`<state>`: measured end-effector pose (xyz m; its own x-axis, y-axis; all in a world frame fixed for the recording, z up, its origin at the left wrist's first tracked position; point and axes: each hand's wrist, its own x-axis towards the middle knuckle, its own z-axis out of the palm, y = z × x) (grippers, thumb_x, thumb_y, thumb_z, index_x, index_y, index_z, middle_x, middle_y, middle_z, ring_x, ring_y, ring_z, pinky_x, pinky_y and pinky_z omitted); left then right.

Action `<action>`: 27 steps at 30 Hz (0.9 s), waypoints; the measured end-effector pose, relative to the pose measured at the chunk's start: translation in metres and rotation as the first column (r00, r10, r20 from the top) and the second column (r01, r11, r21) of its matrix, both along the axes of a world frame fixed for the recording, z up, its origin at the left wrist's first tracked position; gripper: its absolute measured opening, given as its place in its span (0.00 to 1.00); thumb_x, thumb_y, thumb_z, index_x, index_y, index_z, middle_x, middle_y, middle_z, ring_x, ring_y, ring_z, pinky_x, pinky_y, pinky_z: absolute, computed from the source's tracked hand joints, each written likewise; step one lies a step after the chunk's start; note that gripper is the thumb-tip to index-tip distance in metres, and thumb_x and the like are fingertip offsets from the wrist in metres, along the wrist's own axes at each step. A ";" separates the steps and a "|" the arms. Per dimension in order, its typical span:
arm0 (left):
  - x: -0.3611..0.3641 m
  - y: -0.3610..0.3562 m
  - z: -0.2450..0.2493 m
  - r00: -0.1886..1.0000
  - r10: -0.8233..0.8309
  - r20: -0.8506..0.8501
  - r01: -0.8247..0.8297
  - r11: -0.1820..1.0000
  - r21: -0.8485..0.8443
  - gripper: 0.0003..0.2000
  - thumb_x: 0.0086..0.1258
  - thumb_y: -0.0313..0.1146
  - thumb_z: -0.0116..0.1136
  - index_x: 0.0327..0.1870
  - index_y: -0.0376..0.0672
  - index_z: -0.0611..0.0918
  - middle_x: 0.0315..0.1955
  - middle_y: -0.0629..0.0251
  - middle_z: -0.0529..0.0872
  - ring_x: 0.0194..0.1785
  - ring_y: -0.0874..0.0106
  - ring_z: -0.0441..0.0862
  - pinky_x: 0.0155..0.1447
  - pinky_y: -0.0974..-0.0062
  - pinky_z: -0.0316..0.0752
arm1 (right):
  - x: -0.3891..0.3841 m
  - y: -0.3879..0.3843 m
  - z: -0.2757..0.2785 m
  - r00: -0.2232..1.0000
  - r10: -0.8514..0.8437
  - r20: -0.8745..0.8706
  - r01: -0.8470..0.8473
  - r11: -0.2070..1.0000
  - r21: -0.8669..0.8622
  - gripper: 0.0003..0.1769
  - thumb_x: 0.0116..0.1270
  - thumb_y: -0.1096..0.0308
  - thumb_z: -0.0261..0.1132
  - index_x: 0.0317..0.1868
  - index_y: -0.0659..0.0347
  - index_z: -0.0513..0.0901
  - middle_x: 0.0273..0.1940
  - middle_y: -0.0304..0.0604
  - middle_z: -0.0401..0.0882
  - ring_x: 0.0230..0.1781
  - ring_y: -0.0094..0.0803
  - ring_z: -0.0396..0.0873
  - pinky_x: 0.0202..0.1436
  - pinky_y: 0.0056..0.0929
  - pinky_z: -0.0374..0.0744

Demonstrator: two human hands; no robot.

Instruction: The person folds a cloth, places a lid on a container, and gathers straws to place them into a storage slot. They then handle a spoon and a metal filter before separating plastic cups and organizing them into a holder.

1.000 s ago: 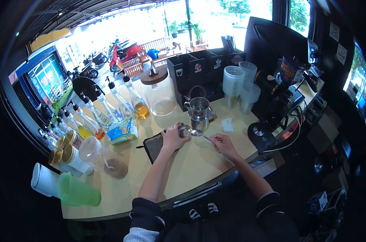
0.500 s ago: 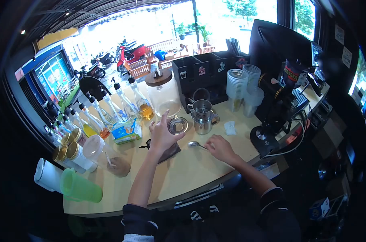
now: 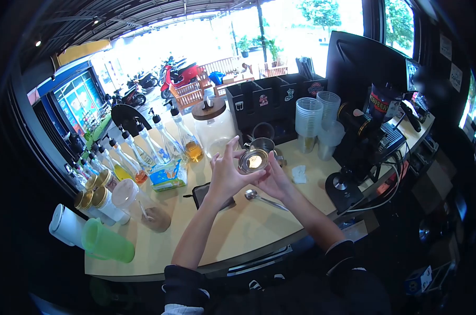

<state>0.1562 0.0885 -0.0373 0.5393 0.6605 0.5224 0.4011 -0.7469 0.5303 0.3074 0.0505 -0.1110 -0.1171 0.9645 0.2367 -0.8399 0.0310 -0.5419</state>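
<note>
A shiny round metal lid (image 3: 253,161) is held up above the counter. My left hand (image 3: 226,176) grips its left edge between thumb and fingers. From the right side, my right hand (image 3: 274,181) has its fingers closed on the rim. Just behind the lid stands a metal cup (image 3: 264,143), partly hidden by it and by my hands. A metal spoon (image 3: 251,195) lies on the counter below my right hand. Under my left wrist is a dark flat pouch (image 3: 199,194) with a cord, partly covered.
Pump bottles (image 3: 192,149) line the left side, near a wipes packet (image 3: 168,177), a clear jar (image 3: 155,218) and a green pitcher (image 3: 109,242). A wooden-lidded glass jar (image 3: 215,131), stacked plastic cups (image 3: 308,118) and a crumpled tissue (image 3: 299,174) stand or lie beyond my hands.
My left hand has moved the lid to the right, in front of the metal cup. My right hand has left the spoon and risen to take hold of the lid's right side.
</note>
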 end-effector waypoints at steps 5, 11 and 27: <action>0.015 0.007 0.003 1.000 0.013 0.003 -0.014 0.999 0.053 0.53 0.41 0.61 0.71 0.67 0.39 0.60 0.43 0.59 0.86 0.51 0.62 0.82 0.69 0.46 0.48 | 0.008 0.005 0.015 0.996 0.069 -0.048 -0.065 0.994 0.082 0.35 0.70 0.37 0.42 0.65 0.56 0.64 0.60 0.48 0.70 0.62 0.43 0.70 0.66 0.41 0.71; 0.010 0.020 -0.003 0.996 0.084 0.042 -0.091 0.978 0.187 0.56 0.44 0.62 0.70 0.70 0.39 0.55 0.54 0.55 0.79 0.60 0.60 0.74 0.69 0.48 0.48 | 0.041 0.017 0.048 0.905 -0.231 0.357 0.168 0.966 0.198 0.33 0.68 0.47 0.59 0.65 0.57 0.62 0.55 0.50 0.73 0.53 0.42 0.77 0.56 0.37 0.77; -0.021 0.037 -0.036 0.996 0.083 0.024 -0.080 0.991 -0.110 0.50 0.53 0.57 0.66 0.70 0.37 0.54 0.58 0.55 0.74 0.62 0.60 0.71 0.70 0.57 0.53 | 0.069 0.048 0.058 -0.457 -0.471 0.755 0.040 0.837 0.546 0.58 0.39 0.50 0.77 0.68 0.63 0.57 0.56 0.61 0.72 0.58 0.54 0.71 0.63 0.40 0.68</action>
<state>0.1355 0.1252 -0.0736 0.4675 0.7553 0.4592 0.4420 -0.6496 0.6186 0.3759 0.0983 -0.0527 -0.1183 0.9285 0.3520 0.8664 0.2697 -0.4203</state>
